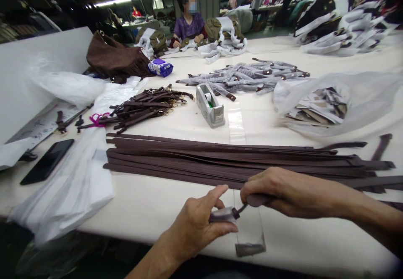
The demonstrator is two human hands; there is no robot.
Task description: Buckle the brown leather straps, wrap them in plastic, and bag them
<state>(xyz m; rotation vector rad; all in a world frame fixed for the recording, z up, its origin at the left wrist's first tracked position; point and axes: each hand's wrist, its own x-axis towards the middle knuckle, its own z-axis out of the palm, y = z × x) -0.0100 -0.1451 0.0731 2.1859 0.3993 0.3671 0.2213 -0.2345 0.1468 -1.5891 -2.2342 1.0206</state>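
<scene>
My left hand (197, 220) is closed around a strap whose near part is wrapped in clear plastic (223, 215), with the thumb below and the index finger raised above. A dark brown leather end (258, 200) of what looks like the same strap is gripped by my right hand (280, 188), its fingers curled over it. Both hands are just above the table's front part. Below them lies a small piece of clear film with a dark edge (250, 248). Right behind my hands is a row of long flat brown leather straps (189, 157).
A grey tape dispenser (210, 106) stands mid-table. Around it lie short buckled straps (151, 104), plastic-wrapped straps (245, 75) and a bag of card scraps (321, 106). To the left are a phone (47, 161), plastic sleeves (75, 186) and a brown handbag (116, 56). A co-worker (189, 27) sits opposite.
</scene>
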